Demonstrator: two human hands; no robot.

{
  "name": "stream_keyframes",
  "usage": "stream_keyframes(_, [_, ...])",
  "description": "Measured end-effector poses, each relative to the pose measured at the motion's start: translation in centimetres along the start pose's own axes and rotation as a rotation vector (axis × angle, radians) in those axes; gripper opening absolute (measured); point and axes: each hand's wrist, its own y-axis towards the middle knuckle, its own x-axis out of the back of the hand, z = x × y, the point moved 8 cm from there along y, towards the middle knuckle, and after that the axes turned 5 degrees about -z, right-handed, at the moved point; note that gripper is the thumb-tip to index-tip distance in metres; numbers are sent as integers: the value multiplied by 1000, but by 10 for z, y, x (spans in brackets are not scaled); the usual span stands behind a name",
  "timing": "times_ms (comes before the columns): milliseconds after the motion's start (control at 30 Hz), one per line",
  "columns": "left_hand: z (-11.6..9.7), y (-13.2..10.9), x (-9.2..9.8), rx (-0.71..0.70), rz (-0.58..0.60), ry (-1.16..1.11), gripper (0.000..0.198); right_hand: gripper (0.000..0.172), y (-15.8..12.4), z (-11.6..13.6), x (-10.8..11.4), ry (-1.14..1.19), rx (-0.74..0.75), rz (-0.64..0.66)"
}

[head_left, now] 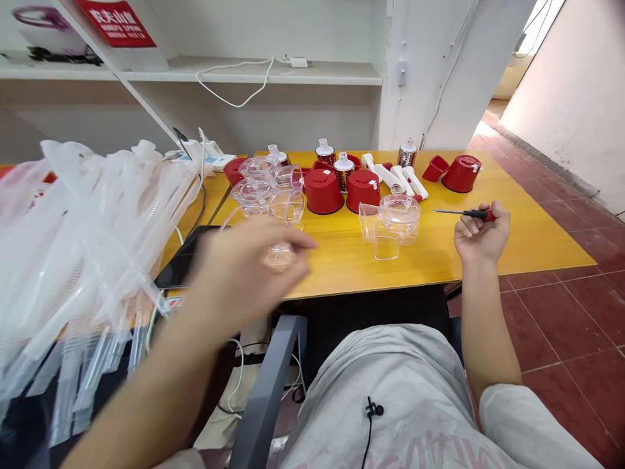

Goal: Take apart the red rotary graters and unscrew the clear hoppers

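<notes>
Over the smooth yellow worktop (517, 244), my right hand (482, 240) has its fingers (471, 228) curled shut around a small screwdriver (469, 213) with a red handle and a thin metal stick. My left hand (244, 273) is a blur, its fingers (293, 240) stretched open just over a see-through plastic cup (280, 255), and I cannot tell if they touch it. Round red plastic cups (322, 192) stand farther along.

Screwdriver (469, 213) in right hand (481, 238); plastic housing (390, 225) on table (537, 251), left of it.
</notes>
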Motion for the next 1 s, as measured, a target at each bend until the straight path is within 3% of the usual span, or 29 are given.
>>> stream_keyframes(33, [-1,4,-49,-12,116,19,18,42,3,0,2,2,-8,-4])
stream_keyframes(100, [19,14,-128,94,250,101,23,43,8,1,4,5,-18,-9])
stream_keyframes(167, [47,27,-177,220,305,174,26,43,13,3,3,6,-19,-7])
stream_keyframes(233, [66,42,-201,247,303,193,26,45,17,5,0,0,-15,5])
stream_keyframes(433, [81,87,-237,167,320,125,22,47,23,7,-20,-60,-25,71])
stream_keyframes(600, [80,101,-255,89,339,0,26,54,20,13,-39,-146,18,165])
stream_keyframes(833, [86,94,-248,94,265,-169,24,55,7,31,-36,-233,86,197])
stream_keyframes(1000, [94,89,-227,165,118,-236,26,49,8,42,-33,-193,132,202])
